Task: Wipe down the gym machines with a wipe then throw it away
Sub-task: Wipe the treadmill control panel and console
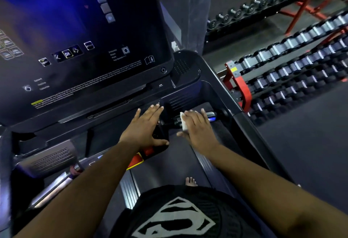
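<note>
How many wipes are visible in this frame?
1. The white wipe sits under the right hand, pressed on the treadmill's handlebar. The left hand has none; others may be hidden.

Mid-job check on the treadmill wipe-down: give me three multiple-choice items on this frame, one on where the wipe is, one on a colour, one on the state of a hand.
1. Where is the wipe?
A. Under the right hand, on the handlebar below the console
B. On the treadmill belt
C. On the dumbbell rack

2. What colour is the frame of the dumbbell rack at right?
A. Blue
B. Red
C. White

3. How is the left hand?
A. Curled round the wipe
B. Clenched in a fist, holding nothing
C. Flat, fingers straight, resting on the console's lower edge

Answers:
1 A: white material shows at the edge of the right hand, which presses it against the bar.
2 B: the uprights and feet of the rack are red.
3 C: the fingers lie extended and spread, holding nothing.
</note>
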Tool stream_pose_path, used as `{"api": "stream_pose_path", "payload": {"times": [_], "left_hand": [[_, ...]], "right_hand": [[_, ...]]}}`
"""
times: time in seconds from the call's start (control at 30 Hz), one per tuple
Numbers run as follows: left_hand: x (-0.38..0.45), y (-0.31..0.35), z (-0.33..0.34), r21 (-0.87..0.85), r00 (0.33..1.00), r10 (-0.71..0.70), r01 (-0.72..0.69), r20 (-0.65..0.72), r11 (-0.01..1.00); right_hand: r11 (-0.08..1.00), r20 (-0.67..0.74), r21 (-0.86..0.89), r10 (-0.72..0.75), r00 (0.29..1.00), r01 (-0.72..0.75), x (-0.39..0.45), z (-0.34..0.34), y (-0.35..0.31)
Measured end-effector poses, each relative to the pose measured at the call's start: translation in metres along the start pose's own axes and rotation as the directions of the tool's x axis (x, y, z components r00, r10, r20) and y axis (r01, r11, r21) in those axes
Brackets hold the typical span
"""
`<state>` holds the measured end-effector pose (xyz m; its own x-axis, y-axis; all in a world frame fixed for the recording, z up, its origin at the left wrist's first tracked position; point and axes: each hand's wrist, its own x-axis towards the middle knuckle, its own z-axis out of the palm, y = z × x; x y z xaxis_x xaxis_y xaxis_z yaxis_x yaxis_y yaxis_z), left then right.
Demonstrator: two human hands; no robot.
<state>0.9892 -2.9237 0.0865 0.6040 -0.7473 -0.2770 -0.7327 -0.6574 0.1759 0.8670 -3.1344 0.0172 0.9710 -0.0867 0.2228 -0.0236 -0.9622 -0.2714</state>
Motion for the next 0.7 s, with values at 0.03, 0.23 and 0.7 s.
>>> {"api": "stream_pose_path", "payload": {"times": [0.03,0.23,0.7], "left_hand": [[0.001,0.0,0.001,-0.009,1.0,-0.006,0.006,0.002,1.0],[0.0,0.002,0.003,0.001,1.0,-0.028,0.028,-0.005,1.0],[-0.004,0.006,0.003,-0.04,1.0,-0.021,0.02,-0.01,0.999]], "right_hand": [[0.999,0.033,-0.011,0.037,0.999,-0.037,0.012,-0.003,0.0],[0.998,0.139,-0.038,0.061,0.988,-0.056,0.031,-0.004,-0.006],[0.992,0.086,0.02,0.123,0.989,-0.125,0.018,-0.013,0.035]]}}
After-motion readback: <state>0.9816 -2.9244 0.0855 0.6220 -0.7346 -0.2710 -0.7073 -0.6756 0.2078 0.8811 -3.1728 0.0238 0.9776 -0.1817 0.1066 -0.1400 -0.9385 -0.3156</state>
